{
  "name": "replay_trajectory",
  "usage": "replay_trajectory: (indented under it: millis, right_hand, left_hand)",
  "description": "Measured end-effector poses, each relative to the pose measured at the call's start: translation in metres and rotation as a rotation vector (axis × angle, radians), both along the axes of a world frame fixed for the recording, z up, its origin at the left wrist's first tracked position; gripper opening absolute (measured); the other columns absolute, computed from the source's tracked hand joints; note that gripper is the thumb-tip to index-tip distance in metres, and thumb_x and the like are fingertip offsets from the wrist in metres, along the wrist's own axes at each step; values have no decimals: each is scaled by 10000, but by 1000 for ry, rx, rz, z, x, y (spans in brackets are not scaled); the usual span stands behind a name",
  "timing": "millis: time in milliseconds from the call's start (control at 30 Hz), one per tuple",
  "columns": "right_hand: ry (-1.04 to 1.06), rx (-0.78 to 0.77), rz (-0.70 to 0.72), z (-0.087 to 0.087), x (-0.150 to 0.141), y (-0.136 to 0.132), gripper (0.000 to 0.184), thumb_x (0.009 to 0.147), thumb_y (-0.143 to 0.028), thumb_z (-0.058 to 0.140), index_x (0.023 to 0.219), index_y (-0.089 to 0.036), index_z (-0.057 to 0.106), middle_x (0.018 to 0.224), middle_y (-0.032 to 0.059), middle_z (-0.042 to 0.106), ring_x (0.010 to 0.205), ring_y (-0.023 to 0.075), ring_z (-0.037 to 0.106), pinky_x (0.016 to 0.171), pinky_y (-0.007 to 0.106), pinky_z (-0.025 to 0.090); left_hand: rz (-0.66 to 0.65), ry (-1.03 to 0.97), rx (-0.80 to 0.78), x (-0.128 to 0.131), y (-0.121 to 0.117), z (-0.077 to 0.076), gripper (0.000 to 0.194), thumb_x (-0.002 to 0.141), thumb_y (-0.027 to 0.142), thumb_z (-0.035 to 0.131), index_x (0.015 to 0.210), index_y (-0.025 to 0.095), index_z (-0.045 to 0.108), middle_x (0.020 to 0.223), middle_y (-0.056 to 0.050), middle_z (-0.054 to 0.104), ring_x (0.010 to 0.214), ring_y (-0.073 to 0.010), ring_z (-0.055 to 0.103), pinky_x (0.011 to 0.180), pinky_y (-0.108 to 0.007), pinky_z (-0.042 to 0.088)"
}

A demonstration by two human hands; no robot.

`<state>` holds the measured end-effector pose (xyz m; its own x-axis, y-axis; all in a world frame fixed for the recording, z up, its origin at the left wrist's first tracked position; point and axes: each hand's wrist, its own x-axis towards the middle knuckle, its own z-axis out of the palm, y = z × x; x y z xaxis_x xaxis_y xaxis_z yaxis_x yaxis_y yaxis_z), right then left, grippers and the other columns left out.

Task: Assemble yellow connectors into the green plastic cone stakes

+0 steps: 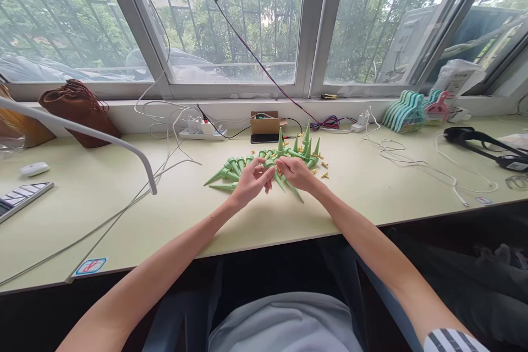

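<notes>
My left hand [254, 177] is closed with thumb and fingers around the wide end of a green plastic spike [269, 163]. Close beside it, my right hand [293, 172] is pinched together at the same end of that spike; whatever sits between its fingertips is too small to make out. Green cone-shaped spikes [231, 174] lie in a fan to the left of my hands. Behind and to the right, several more stand point up, one tall spike [307, 135] among them. Small yellow plastic fittings [325, 175] are scattered around the right of the pile.
A small cardboard box [266, 122] and a dark phone [264, 138] are behind the pile. White cables [165, 168] cross the left side from a power strip [202, 132]. A curved grey lamp arm [103, 135] hangs at left. Black headgear [487, 146] lies at right.
</notes>
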<state>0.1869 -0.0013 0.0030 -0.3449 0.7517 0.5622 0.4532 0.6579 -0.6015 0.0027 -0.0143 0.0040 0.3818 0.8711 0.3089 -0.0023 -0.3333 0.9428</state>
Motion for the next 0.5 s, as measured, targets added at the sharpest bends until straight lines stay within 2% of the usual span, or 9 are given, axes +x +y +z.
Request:
replay_trajectory:
  millis: [100, 267, 367, 500]
  right_hand:
    - [12, -37, 12, 2, 0, -2, 478, 1003, -530, 327, 646, -213, 350, 592, -17, 431, 568, 126, 372, 572, 281, 302]
    - [18, -68, 21, 5, -1, -3, 539, 999, -579, 303, 621, -203, 388, 578, -11, 449, 558, 124, 396, 570, 280, 306]
    - [24, -81, 25, 4, -2, -2, 564, 992, -611, 298, 617, -202, 394, 573, -11, 456, 560, 123, 404, 570, 278, 313]
    - [31, -84, 34, 2, -2, -1, 581, 985, -636, 304, 612, -201, 401, 570, -14, 445, 552, 121, 392, 567, 278, 317]
  left_hand:
    - [136, 151, 250, 0, -2, -3, 346, 820, 445, 719, 958, 214, 502, 654, 41, 581, 522, -120, 586, 494, -246, 498]
    - [243, 211, 462, 1, 1, -9, 226, 845, 369, 691, 908, 207, 547, 749, 10, 608, 635, -126, 620, 606, -263, 550]
    - [255, 194, 508, 2, 2, -11, 198, 846, 352, 683, 915, 208, 565, 776, 5, 603, 648, -124, 616, 623, -265, 556]
    - [270, 191, 434, 2, -2, -7, 199, 849, 382, 674, 892, 214, 576, 761, -1, 595, 665, -133, 613, 616, -253, 539]
